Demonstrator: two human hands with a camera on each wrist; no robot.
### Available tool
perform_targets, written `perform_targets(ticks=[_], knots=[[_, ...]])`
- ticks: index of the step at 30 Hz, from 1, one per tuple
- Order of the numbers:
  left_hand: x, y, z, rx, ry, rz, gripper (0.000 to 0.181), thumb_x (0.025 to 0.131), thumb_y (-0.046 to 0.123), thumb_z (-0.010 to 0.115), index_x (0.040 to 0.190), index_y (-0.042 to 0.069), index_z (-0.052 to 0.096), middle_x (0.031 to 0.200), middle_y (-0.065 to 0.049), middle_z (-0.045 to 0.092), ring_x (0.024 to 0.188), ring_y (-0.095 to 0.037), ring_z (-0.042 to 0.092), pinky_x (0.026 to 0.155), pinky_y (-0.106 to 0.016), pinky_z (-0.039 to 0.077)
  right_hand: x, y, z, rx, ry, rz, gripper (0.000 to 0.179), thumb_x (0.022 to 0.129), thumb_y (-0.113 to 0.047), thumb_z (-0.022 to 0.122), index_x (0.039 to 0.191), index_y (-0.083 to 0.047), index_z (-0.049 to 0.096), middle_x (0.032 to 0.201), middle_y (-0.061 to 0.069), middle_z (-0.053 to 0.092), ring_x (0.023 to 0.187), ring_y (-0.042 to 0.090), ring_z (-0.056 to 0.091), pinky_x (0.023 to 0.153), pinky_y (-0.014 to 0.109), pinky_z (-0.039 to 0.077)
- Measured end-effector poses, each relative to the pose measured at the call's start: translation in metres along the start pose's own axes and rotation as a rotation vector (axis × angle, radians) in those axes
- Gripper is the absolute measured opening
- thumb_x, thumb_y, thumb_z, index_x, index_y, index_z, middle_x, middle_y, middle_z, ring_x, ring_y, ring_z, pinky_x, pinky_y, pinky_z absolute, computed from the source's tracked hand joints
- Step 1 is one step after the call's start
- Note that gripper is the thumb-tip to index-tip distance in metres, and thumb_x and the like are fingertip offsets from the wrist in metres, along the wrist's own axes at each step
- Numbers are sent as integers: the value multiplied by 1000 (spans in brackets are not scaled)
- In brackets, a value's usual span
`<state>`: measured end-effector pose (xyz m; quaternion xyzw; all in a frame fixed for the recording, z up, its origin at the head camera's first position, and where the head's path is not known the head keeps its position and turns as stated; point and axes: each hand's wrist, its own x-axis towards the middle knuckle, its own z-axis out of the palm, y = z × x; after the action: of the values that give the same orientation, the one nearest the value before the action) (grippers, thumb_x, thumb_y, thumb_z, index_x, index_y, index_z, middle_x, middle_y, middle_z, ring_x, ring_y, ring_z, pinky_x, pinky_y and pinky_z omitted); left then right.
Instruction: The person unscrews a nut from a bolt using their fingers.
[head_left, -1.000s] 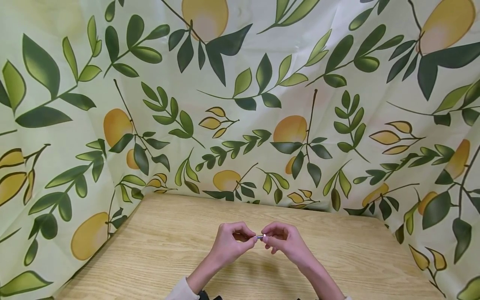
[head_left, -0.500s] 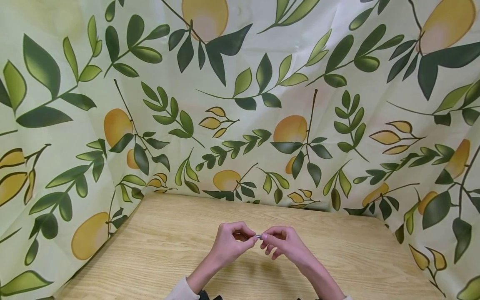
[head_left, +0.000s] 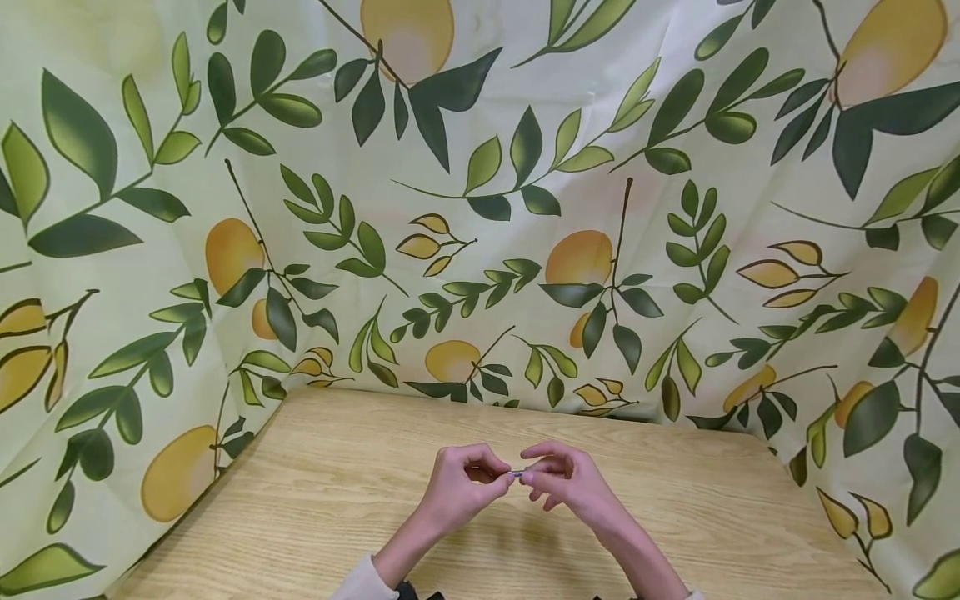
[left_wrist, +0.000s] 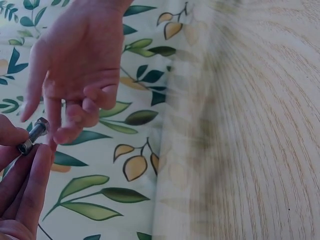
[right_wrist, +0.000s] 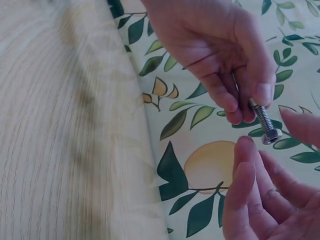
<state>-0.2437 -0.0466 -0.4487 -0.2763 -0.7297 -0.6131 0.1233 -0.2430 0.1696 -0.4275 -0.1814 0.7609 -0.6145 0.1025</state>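
Note:
My left hand (head_left: 463, 485) pinches one end of a small silvery bolt (head_left: 517, 473) between thumb and fingers, above the wooden table. In the right wrist view the threaded shank of the bolt (right_wrist: 263, 116) points out of the left hand (right_wrist: 220, 55). A hex nut (right_wrist: 271, 136) sits at its far end, also seen as a nut (left_wrist: 43, 125) in the left wrist view. My right hand (head_left: 572, 483) is at the nut with index finger and thumb spread apart around it, one fingertip right by the nut. Its other fingers are loosely bent.
The pale wooden table (head_left: 360, 450) lies under both hands. A cloth (head_left: 480, 275) printed with leaves and orange fruit rises behind the table and along both sides.
Earlier my right fingers pinched the nut end of the bolt; now the right index finger has lifted away from it. The left hand keeps its grip in the same place.

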Motion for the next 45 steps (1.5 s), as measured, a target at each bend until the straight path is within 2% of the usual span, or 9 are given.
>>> perform_targets(ticks=[3,5,11,18,23,28,37,41,45], knots=[[0,0,0,5,0,2,4,84,3,80,83,5,77,82,-12,78,68,-5,72,66,-26,64,0,0,-1,10,-4,31,43,100,-25,67,124,10,62,95,6,75,78,14,69,66,27,60],[0,0,0,2,-1,2,4,83,3,80,83,5,77,82,-13,78,68,-5,72,65,-27,64,0,0,-1,25,-9,32,43,100,-24,67,122,12,62,94,2,74,78,13,69,66,26,59],[0,0,0,-12,-4,-6,4,83,2,80,84,4,77,82,-14,78,68,-6,72,65,-26,64,-1,0,-2,5,26,-32,34,94,-14,73,117,11,65,93,-3,72,77,10,68,66,26,59],[0,0,0,-18,-5,-4,4,84,4,80,85,3,77,83,-14,78,69,-5,72,65,-26,64,0,1,-2,1,19,-76,30,91,-5,73,115,10,64,92,-4,70,75,10,67,66,26,59],[0,0,-1,-16,-6,-3,4,83,3,80,85,4,77,83,-14,78,69,-6,72,66,-27,64,-1,1,-2,0,2,-49,37,94,-13,73,123,8,64,103,0,72,79,11,70,68,28,61],[0,0,-1,-11,-4,5,3,84,4,80,85,4,77,83,-14,79,69,-6,73,66,-28,65,0,1,-2,1,-29,-26,35,100,-19,67,118,10,65,97,2,73,80,12,69,67,26,60],[-1,1,0,-27,-8,-12,4,84,4,80,85,2,77,83,-15,78,69,-5,72,66,-26,64,1,3,-3,-16,3,-114,28,93,-8,73,113,10,66,89,-7,70,77,9,67,67,27,59],[-1,2,-1,-28,-9,-20,5,84,5,80,86,2,77,84,-15,78,69,-6,72,66,-26,64,1,4,-4,-12,10,-136,28,91,-5,74,113,11,65,92,-8,72,77,7,68,66,26,59],[0,2,-1,-26,-8,-27,6,84,6,80,86,2,77,84,-15,78,69,-6,72,66,-27,64,1,3,-3,-8,24,-98,38,91,-8,75,124,7,64,106,0,74,81,9,71,69,29,62]])
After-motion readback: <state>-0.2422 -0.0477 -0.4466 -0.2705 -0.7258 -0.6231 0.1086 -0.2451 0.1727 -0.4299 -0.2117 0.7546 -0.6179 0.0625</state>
